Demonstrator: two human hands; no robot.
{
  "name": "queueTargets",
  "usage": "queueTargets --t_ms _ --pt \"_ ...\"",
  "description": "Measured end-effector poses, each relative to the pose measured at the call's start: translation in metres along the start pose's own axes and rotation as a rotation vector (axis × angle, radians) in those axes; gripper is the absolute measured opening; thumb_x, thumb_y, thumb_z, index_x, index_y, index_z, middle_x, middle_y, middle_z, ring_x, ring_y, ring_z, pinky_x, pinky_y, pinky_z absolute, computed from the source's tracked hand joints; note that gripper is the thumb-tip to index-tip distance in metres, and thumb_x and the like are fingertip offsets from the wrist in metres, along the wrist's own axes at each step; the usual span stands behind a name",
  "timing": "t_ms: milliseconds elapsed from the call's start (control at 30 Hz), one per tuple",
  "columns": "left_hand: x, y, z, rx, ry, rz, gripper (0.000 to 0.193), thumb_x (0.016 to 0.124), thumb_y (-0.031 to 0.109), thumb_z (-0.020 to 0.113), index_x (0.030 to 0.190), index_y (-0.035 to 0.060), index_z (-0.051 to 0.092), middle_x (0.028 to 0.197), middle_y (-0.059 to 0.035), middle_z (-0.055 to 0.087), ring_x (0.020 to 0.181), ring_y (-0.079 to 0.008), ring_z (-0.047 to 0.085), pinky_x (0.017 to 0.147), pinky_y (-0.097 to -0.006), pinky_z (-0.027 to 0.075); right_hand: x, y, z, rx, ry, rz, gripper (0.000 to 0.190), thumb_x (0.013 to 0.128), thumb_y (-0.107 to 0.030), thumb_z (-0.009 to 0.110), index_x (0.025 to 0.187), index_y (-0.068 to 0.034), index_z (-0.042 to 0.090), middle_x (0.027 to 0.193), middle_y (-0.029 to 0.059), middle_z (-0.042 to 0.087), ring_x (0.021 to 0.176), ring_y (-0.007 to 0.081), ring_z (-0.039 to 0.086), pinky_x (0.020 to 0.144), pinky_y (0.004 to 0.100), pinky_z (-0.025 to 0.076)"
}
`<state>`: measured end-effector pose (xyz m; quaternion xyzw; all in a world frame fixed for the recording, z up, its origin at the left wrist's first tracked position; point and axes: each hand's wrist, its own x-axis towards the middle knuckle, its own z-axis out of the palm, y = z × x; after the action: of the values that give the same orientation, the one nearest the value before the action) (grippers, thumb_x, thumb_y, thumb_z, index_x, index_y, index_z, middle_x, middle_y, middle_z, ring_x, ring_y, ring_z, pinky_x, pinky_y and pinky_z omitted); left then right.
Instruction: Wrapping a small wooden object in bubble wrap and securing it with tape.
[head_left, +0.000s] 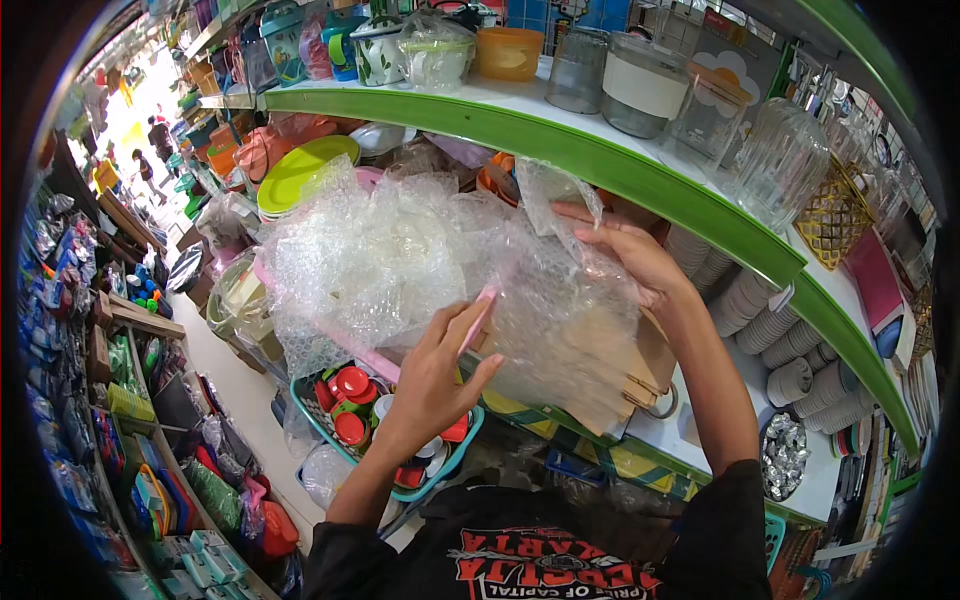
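Observation:
A large heap of clear bubble wrap (367, 255) lies in front of me, spilling over a pink plastic rim (375, 364). My left hand (442, 367) is at the near side of the heap, its fingers against a raised part of the pink rim. Farther right, my right hand (622, 251) is at a loose sheet of bubble wrap (555, 300), thumb and fingers apart; whether it grips the sheet cannot be told. The sheet is blurred and partly covers flat brown cardboard pieces (600, 360).
A green-edged shelf (465, 124) with glass jars (645, 90) arches over the far side. Below my left hand stands a teal basket (450, 469) of red-lidded items. Stacked white bowls (776, 330) are at right, a lime plate (304, 172) at far left. Goods line the aisle.

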<state>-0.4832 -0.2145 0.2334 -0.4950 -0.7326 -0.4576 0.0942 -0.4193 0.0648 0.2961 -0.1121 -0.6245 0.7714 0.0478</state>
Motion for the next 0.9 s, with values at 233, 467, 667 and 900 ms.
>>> queueTargets --t_ms 233,467,667,900 --pt "-0.014 0.023 0.015 -0.624 -0.29 -0.403 0.024 0.085 0.003 0.073 0.108 -0.0003 0.07 0.085 -0.0032 0.061 0.065 -0.0109 0.052 0.062 -0.0251 0.042 -0.056 0.0 -0.002 -0.004 -0.035 -0.081 0.058 0.088 -0.003 0.056 0.146 -0.003 0.049 0.128 0.0034 0.063 0.079 0.0021 0.059 0.071 0.0172 0.051" --pt "-0.027 0.062 0.052 -0.852 -0.55 0.051 0.024 0.087 0.018 0.075 0.107 0.0034 0.07 0.118 -0.0146 0.066 0.109 -0.0283 0.063 0.096 -0.0383 0.047 -0.131 0.013 -0.001 0.113 0.014 -0.116 0.073 0.081 0.003 0.052 0.152 0.004 0.034 0.151 0.0134 0.048 0.095 0.0071 0.064 0.074 0.0187 0.051" --pt "-0.045 0.089 0.112 -1.022 -0.995 0.015 0.011 0.092 0.016 0.07 0.094 0.0051 0.067 0.137 -0.017 0.059 0.126 -0.0298 0.055 0.107 -0.0404 0.039 -0.199 0.029 -0.034 0.072 0.261 -0.186 0.073 0.081 0.009 0.048 0.152 0.005 0.033 0.156 0.0155 0.04 0.118 0.0154 0.059 0.091 0.0269 0.052" --pt "-0.079 0.093 0.188 -1.21 -1.014 0.054 0.012 0.091 0.012 0.067 0.092 0.001 0.062 0.152 -0.021 0.045 0.132 -0.0312 0.05 0.108 -0.0413 0.038 -0.257 0.07 -0.089 -0.551 0.55 -0.257 0.065 0.096 -0.004 0.054 0.156 -0.006 0.03 0.152 0.0152 0.046 0.097 0.0123 0.063 0.082 0.0269 0.053"
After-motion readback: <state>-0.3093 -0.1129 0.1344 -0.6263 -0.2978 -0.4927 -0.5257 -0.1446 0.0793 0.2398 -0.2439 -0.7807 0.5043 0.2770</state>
